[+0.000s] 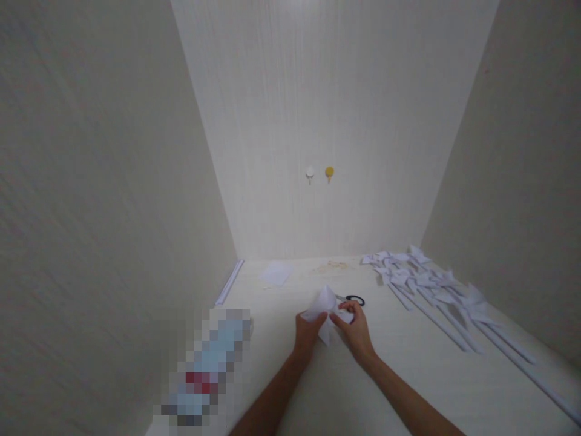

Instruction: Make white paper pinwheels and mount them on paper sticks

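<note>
Between my hands is a white paper pinwheel (325, 301), its corners folded toward the middle. My left hand (308, 331) grips its left side, thumb near the centre. The right hand (356, 330) pinches the paper on the right, its thumb also close to the centre and the index finger curled above. Just behind the paper lies a pair of scissors (356, 300) with black handles; the paper and my right hand partly hide it.
White paper pinwheels on rolled paper sticks (436, 284) lie along the right. A paper square (276, 274) and small yellowish bits (333, 265) are at the back. Rolled paper sticks (230, 281) rest by the left wall. A blurred-out object (213, 357) is at front left. Two hooks (329, 172) hang on the back wall.
</note>
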`<state>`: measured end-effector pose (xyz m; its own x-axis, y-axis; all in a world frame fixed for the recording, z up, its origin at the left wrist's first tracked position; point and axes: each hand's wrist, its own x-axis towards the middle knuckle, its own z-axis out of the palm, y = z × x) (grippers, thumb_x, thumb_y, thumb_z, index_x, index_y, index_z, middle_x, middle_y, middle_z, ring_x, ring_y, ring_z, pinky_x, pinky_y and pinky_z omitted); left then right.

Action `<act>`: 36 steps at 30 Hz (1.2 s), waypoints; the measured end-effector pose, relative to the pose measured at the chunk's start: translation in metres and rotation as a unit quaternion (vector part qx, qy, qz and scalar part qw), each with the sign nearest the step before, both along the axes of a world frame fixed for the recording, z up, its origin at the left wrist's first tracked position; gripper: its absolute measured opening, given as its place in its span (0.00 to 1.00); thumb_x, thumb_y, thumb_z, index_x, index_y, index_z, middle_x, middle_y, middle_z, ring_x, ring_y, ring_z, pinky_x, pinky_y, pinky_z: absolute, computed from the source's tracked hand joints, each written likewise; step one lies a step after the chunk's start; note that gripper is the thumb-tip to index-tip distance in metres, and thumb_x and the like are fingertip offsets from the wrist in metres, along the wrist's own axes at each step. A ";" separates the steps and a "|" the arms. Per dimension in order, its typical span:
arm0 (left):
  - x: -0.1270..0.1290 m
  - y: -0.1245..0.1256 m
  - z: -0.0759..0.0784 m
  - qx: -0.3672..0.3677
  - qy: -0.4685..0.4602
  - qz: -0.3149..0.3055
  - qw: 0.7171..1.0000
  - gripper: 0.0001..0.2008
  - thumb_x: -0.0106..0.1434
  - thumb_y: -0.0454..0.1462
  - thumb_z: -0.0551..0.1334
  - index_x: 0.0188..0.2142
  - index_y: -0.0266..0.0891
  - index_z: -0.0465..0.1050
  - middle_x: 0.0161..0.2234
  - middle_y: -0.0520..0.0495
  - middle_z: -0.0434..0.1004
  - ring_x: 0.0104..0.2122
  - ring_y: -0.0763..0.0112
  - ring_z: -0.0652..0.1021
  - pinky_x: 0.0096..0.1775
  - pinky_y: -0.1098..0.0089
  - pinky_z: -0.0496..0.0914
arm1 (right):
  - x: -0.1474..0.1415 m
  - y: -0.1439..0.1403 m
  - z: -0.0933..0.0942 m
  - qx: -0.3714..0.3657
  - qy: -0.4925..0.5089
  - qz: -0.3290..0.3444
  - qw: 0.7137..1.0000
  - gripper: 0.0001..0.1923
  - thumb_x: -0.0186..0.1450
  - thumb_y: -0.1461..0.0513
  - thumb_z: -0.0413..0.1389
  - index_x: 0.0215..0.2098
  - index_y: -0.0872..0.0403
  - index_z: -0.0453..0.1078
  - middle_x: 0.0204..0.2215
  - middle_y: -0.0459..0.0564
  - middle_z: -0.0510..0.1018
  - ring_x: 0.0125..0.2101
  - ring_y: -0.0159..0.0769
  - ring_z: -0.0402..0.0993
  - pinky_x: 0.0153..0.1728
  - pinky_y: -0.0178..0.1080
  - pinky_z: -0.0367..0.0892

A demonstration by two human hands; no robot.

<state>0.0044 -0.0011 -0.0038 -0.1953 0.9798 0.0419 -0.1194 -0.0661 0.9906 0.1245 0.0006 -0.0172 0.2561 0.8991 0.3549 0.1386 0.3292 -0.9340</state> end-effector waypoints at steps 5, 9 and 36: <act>-0.001 0.004 -0.007 -0.022 -0.008 0.031 0.999 0.15 0.34 0.37 0.67 0.24 0.31 0.72 0.25 0.42 0.77 0.27 0.62 0.75 0.29 0.68 0.69 | -0.001 0.001 -0.001 0.014 0.022 0.008 1.000 0.16 0.45 0.63 0.59 0.29 0.53 0.57 0.28 0.45 0.67 0.33 0.37 0.64 0.34 0.38 0.59; -0.004 0.005 -0.006 -0.021 -0.030 0.003 0.999 0.16 0.35 0.38 0.67 0.25 0.29 0.73 0.24 0.42 0.76 0.25 0.64 0.74 0.27 0.69 0.67 | 0.000 0.004 -0.004 0.022 0.045 0.008 0.999 0.19 0.44 0.64 0.59 0.32 0.52 0.55 0.27 0.43 0.67 0.32 0.35 0.65 0.35 0.38 0.59; -0.036 0.007 0.006 0.014 0.194 -0.207 0.959 0.08 0.36 0.32 0.64 0.21 0.31 0.72 0.18 0.52 0.70 0.19 0.74 0.68 0.21 0.76 0.60 | 0.006 -0.003 0.001 -0.069 0.063 0.252 0.963 0.37 0.42 0.69 0.58 0.47 0.49 0.48 0.28 0.40 0.68 0.22 0.28 0.66 0.22 0.31 0.63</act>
<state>-0.0315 0.0056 0.0024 0.2466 0.9672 0.0604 0.2350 -0.1201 0.9645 0.1309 -0.0021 -0.0160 -0.1914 0.9573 0.2168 -0.1234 0.1957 -0.9729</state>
